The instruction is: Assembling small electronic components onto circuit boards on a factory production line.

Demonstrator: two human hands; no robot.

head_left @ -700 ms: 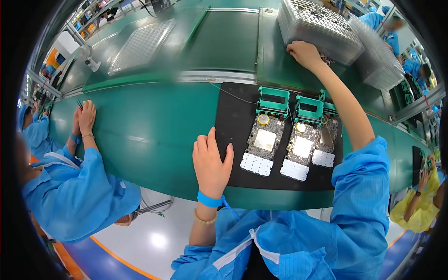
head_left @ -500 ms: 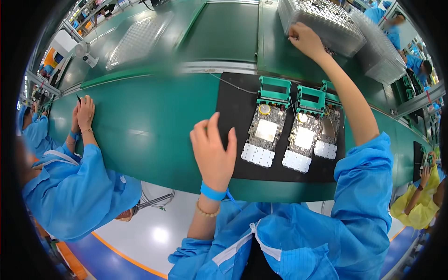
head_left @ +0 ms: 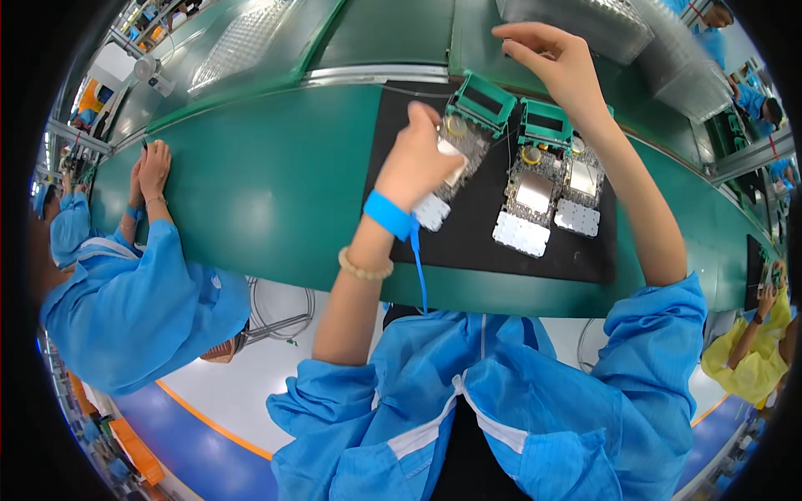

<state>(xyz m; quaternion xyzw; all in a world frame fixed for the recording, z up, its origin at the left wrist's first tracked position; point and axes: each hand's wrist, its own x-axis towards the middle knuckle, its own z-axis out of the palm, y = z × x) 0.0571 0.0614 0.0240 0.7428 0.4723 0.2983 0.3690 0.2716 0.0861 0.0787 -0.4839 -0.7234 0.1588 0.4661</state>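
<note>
My left hand (head_left: 414, 167) is closed on the left edge of a circuit board (head_left: 473, 150), covering part of it. That board sits askew, its upper end in a green frame (head_left: 486, 100) leaning to the right. My right hand (head_left: 566, 73) is raised beyond the boards, thumb and fingers pinched together. A tiny dark thing shows at its fingertips, too small to name. A second circuit board (head_left: 533, 194) with a silver square and a pale perforated end lies in the middle. To its right is a third circuit board (head_left: 582, 179), close beside my right forearm.
The boards lie on a black mat (head_left: 476, 255) on a green table (head_left: 276, 192). Stacked clear plastic trays (head_left: 585, 29) stand at the far right, and another clear tray (head_left: 242, 46) lies far left. A co-worker's hands (head_left: 153, 171) rest at the table's left. A blue wrist cord (head_left: 420, 267) hangs from my left wrist.
My left hand has moved up and right from the mat's edge onto the left board, now turned askew. My right hand has come away from the clear tray stack. The whole view has shifted.
</note>
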